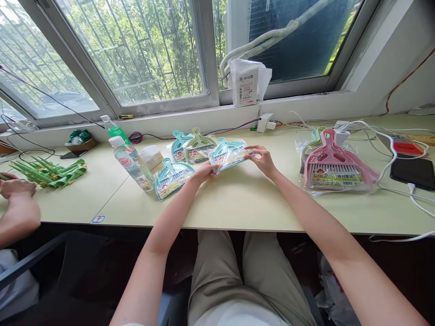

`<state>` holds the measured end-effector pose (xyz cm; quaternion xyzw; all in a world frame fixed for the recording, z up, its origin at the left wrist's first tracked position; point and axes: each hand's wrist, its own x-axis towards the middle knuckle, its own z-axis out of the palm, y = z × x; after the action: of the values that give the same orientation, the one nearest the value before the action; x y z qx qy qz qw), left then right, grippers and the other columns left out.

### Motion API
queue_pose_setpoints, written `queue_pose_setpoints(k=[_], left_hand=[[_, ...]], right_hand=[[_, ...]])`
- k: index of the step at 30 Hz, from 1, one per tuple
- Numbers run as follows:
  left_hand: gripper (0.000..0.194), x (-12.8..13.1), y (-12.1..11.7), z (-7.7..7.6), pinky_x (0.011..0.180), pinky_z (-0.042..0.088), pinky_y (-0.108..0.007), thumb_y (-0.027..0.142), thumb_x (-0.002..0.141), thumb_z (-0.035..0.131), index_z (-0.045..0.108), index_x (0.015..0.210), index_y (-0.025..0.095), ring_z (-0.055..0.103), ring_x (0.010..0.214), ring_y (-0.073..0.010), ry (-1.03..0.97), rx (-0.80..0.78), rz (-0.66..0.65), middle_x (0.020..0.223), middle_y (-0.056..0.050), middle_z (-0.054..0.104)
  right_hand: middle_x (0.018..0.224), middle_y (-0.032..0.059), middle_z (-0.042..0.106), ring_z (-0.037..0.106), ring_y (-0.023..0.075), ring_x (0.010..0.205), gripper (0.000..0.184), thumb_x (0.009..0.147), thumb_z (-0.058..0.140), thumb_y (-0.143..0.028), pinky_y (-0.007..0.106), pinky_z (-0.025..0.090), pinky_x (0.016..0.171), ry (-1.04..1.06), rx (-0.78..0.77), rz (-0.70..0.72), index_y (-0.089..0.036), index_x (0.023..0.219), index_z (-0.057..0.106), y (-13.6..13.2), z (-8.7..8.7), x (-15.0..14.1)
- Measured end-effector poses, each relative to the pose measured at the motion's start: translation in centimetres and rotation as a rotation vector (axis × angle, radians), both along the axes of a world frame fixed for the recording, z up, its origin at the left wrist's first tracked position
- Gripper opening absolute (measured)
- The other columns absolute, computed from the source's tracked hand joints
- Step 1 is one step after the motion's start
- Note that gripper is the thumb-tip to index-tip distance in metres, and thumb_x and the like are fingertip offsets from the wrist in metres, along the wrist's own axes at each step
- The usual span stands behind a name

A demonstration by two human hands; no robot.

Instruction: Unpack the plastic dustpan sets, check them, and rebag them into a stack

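Pinched between both hands was a teal bagged dustpan set (pixel 228 155), mid-frame just above centre: my left hand (pixel 205 172) clamped its lower-left corner, my right hand (pixel 263 160) closed fingers on its right edge, pack tilted w/ its underside near the desk (pixel 238 203). I judged the step as handling one pack, straightening or checking the bag; next move prob. called for keeping both pinches firm so the slick plastic didn't slip, then setting it down w/o knocking neighbours.

Near: my knees at the bottom centre, desk edge above them. Bottom-left of centre, a small sticker (pixel 98 219) on the desk edge.

Mid: another teal pack (pixel 172 177) lay just left of my left hand, a water bottle (pixel 131 164) standing beside it, close enough to tip. Two more packs (pixel 192 147) sat behind. Right of centre, a pink dustpan pack (pixel 331 165), cables and a phone (pixel 413 172) at the right edge.

Left edge: another person's hand (pixel 15 188) by a pile of green pieces (pixel 50 172).

Far: windowsill w/ a white parcel (pixel 248 81), upper centre.
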<state>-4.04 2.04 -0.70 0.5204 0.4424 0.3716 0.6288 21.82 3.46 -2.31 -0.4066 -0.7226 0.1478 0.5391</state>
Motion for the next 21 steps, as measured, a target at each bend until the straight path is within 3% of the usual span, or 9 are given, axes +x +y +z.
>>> queue_pose_setpoints(k=[6,11,15,18,21], left_hand=[[0.04,0.1,-0.2,0.2,0.046,0.036,-0.019,0.027,0.063,0.085,0.052,0.082,0.015,0.05,0.047,-0.0044,0.005,0.046,-0.055,0.063,0.004,0.055],[0.045,0.1,-0.3,0.2,0.045,0.036,-0.021,0.03,0.061,0.086,0.05,0.084,0.015,0.047,0.046,-0.0039,-0.017,0.072,-0.087,0.065,0.004,0.054],[0.047,0.1,-0.3,0.1,0.044,0.034,-0.021,0.031,0.063,0.084,0.049,0.091,0.017,0.045,0.045,-0.0029,-0.017,0.127,-0.091,0.069,0.004,0.056],[0.052,0.1,-0.4,0.0,0.045,0.034,-0.02,0.032,0.066,0.082,0.047,0.103,0.019,0.045,0.046,-0.0035,0.002,0.165,-0.075,0.07,0.005,0.056],[0.06,-0.1,-0.3,-0.2,0.046,0.036,-0.021,0.032,0.068,0.08,0.044,0.115,0.02,0.048,0.048,-0.0049,0.027,0.2,-0.052,0.074,0.005,0.058]], right_hand=[[0.105,0.0021,0.074,0.061,0.0245,0.096,0.02,0.088,0.064,-0.041,0.047,0.042,0.097,0.021,0.11,-0.129,-0.03,0.081,0.078,-0.7,0.2,-0.7],[0.095,0.0019,0.073,0.058,0.0259,0.101,0.018,0.09,0.061,-0.037,0.052,0.033,0.105,-0.022,0.145,-0.225,-0.035,0.089,0.079,-0.9,0.2,-1.0],[0.09,0.0043,0.071,0.055,0.0277,0.099,0.017,0.087,0.063,-0.036,0.056,0.035,0.102,-0.035,0.112,-0.249,-0.033,0.085,0.08,-0.3,-0.5,-0.9],[0.1,0.0061,0.069,0.054,0.0282,0.103,0.016,0.086,0.064,-0.037,0.055,0.041,0.1,-0.006,0.081,-0.205,-0.032,0.085,0.079,0.0,-0.9,-0.9],[0.129,0.007,0.058,0.053,0.0274,0.118,0.021,0.082,0.067,-0.037,0.049,0.045,0.103,0.102,0.047,-0.108,-0.03,0.1,0.077,0.0,-1.0,-1.1]])
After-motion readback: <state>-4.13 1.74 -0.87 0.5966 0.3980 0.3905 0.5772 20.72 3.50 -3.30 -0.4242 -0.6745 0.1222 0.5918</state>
